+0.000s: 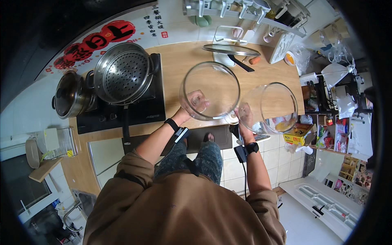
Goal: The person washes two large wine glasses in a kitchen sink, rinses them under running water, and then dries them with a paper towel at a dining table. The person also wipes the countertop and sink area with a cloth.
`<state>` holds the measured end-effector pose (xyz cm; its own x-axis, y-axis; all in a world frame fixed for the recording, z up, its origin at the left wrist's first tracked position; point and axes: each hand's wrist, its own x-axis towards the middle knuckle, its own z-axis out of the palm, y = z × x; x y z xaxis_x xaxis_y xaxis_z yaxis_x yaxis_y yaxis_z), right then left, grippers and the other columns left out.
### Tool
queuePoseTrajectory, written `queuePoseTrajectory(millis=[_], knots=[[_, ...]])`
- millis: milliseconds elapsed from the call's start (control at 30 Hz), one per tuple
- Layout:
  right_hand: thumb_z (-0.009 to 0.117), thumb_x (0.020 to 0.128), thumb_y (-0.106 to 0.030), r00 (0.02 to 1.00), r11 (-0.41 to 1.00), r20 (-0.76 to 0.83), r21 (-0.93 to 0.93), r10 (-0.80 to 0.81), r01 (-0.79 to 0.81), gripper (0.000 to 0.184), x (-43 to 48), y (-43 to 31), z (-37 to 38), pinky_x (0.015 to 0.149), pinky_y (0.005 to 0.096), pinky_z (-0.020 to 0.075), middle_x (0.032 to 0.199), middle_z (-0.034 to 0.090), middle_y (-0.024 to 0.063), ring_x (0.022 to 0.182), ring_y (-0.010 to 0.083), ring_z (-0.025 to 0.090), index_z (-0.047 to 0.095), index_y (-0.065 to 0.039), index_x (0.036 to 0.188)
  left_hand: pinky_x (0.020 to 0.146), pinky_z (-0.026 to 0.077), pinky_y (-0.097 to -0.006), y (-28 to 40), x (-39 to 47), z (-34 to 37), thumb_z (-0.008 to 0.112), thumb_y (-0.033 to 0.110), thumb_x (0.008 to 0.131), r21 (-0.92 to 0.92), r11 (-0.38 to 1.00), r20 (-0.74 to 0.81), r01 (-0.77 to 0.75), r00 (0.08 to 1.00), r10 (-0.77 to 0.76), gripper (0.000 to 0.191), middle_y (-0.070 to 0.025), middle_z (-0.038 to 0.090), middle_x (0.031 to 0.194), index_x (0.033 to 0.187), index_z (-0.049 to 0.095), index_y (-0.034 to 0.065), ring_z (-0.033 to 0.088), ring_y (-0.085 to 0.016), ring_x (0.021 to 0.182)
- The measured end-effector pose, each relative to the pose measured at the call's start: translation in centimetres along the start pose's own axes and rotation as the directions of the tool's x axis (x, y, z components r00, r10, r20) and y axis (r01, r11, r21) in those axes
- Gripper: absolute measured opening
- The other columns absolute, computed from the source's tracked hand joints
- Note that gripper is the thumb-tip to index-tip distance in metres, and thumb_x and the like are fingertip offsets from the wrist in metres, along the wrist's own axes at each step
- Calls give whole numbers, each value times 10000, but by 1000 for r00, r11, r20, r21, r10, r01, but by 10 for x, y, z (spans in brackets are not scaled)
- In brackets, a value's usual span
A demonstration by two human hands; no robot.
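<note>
My left hand (pixel 196 101) grips the lower part of a large clear stemmed glass (pixel 212 88), its fingers seen through the bowl. The round rim faces up toward me, and the bowl looks empty. In my right hand (pixel 245 119) is a second clear stemmed glass (pixel 269 107), tilted with its mouth to the right. A round glass foot (pixel 231 118) shows beside the right hand, between the two glasses. Both are held above the front edge of the wooden countertop (pixel 177 70), apart from it.
At left, a steel steamer pot (pixel 122 73) and a lidded pot (pixel 69 95) stand on the black cooktop (pixel 144 113); a long pan handle (pixel 126 125) juts forward. A glass lid (pixel 231 49), a black handle (pixel 242 63) and a carrot (pixel 254 60) are at the counter's back. Cluttered shelves (pixel 330 131) stand right.
</note>
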<state>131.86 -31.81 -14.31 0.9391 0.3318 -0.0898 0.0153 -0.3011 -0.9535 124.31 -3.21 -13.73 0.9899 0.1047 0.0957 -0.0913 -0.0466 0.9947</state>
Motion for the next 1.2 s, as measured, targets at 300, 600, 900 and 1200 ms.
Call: queuePoseTrajectory(millis=[300, 600, 900, 1200], knots=[[757, 769, 131, 998, 895, 20, 441, 64, -66, 282, 79, 20, 9, 757, 284, 478, 856, 614, 26, 806, 131, 562, 577, -66, 862, 791, 503, -260, -42, 48, 30, 729, 53, 934, -629, 765, -161, 139, 939, -303, 145, 6, 590, 910, 931, 587, 83, 587, -90, 859], [796, 801, 28, 987, 935, 139, 335, 76, -119, 221, 101, 58, 11, 735, 298, 482, 832, 612, 33, 771, 169, 569, 615, -68, 882, 704, 447, -249, -51, 62, 57, 795, 111, 904, -95, 987, -406, 128, 901, -156, 293, 24, 506, 791, 803, 522, 76, 499, -73, 777], [760, 762, 54, 941, 757, 200, 558, 273, -339, 348, 99, 53, 8, 766, 300, 493, 896, 605, 22, 821, 160, 572, 625, -59, 1062, 724, 445, -257, -57, 67, 58, 753, 27, 916, -268, 957, -372, 111, 904, -209, 269, 26, 487, 821, 825, 505, 83, 489, -78, 783], [798, 752, 7, 990, 991, 71, 43, -126, 123, 695, 91, 58, -4, 1096, 377, 409, 1333, 528, 151, 1264, 278, 517, 478, -27, 1368, 1028, 442, -316, -60, 48, 51, 753, 43, 908, 35, 980, -440, 196, 884, -161, 398, -66, 573, 1190, 1238, 531, 48, 551, -155, 1170]])
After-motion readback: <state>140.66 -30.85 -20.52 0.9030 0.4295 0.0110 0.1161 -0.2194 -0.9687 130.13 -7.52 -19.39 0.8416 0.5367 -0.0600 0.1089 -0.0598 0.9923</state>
